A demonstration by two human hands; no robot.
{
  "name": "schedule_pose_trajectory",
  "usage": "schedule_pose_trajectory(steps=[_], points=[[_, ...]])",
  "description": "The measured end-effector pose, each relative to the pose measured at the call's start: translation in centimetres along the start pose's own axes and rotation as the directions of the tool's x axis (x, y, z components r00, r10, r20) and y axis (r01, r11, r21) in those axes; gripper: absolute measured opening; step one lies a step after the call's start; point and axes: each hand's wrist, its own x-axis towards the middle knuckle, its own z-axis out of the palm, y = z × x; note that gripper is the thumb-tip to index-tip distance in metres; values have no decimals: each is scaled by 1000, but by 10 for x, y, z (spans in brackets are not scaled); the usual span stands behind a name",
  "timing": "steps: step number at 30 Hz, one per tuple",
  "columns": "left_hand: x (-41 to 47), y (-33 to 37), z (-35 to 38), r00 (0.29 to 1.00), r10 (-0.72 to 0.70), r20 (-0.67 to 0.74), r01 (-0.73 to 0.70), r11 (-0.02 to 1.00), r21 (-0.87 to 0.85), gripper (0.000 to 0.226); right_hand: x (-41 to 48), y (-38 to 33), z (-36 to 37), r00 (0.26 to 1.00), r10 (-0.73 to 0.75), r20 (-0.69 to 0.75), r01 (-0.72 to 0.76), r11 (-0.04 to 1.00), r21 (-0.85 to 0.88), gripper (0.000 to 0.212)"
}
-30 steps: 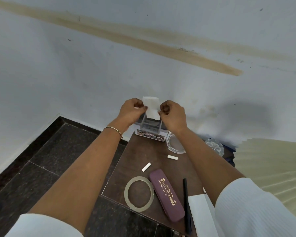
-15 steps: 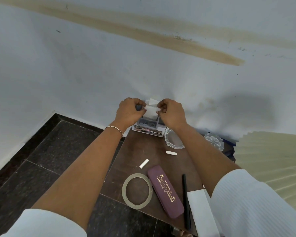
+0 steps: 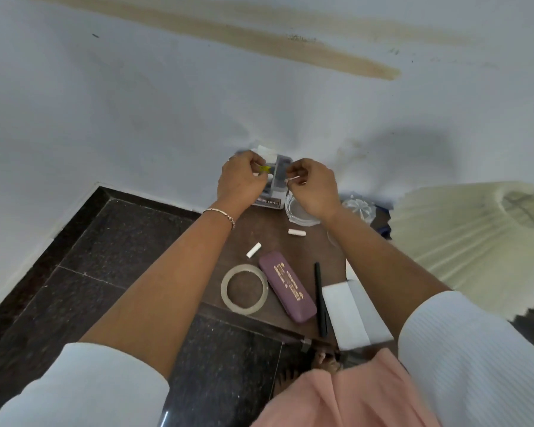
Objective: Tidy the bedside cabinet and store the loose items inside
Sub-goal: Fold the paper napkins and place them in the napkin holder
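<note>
Grey box [image 3: 278, 180] half hidden; left fingers [image 3: 256, 168] pinch yellow scrap [image 3: 264, 169], right fingers [image 3: 294, 171] white bit [image 3: 293, 178].

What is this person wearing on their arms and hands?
The left sleeve and right sleeve are white and end above the elbows; the right one shows fine ribbing. A thin gold-coloured bracelet circles the left wrist. The left hand and right hand wear no gloves.

Box [image 3: 277, 184] at table [image 3: 269, 232] rear: largely hidden behind left hand [image 3: 241, 183] and right hand [image 3: 313, 192]; label print unreadable.
Yellow item [image 3: 264, 168], pinched in left hand: too small to identify.
Thin white piece [image 3: 293, 178] in right hand: likewise.
Lampshade [image 3: 475, 241]: cut by right edge.
</note>
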Motion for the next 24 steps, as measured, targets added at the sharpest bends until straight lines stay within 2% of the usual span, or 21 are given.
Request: schedule_pose_trajectory(steps=[5,8,13,17,21,24], points=[[-49,29,26,984,58,170,-61,998,12,11,-58,15,-29,997,79,26,-82,970,229,23],[-81,40,43,944,45,327,-73,995,73,10,-97,41,-45,986,151,66,-163,951,261,25],[-120,49,72,858,-4,513,-104,978,182,7,-150,84,-61,971,224,85,-235,958,164,18],[-136,49,97,781,5,624,-223,936,272,28,-174,106,-62,966,227,123,-237,969,73,20],[-142,47,118,763,-3,647,-331,858,394,49,-184,118,-62,972,191,138,-184,981,-63,23],[-144,45,128,764,-28,644,-344,827,445,55,-183,120,-61,972,213,94,-206,975,-82,26]])
